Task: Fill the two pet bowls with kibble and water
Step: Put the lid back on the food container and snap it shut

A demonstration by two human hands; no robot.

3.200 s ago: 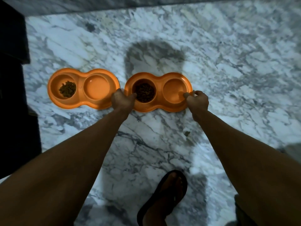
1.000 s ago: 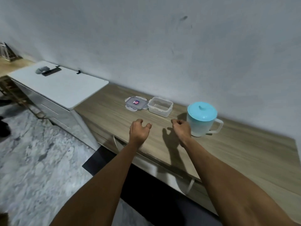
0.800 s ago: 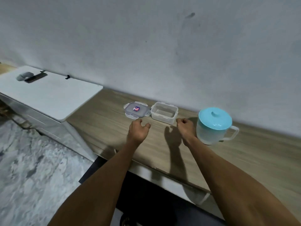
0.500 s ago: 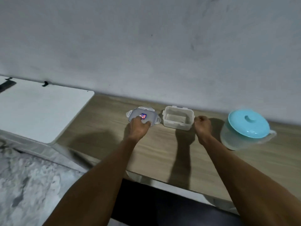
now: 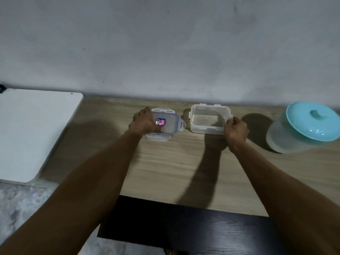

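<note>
The left hand (image 5: 145, 122) grips the lid (image 5: 165, 126) lying flat just left of the clear container (image 5: 208, 119). The right hand (image 5: 236, 130) is closed on the container's right edge. Right of the container on the wooden surface (image 5: 165, 162) stands a blue-lidded pitcher (image 5: 303, 127).

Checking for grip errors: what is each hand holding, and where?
Left hand grips the container lid at its left edge. Right hand holds the clear plastic container at its right side.
</note>
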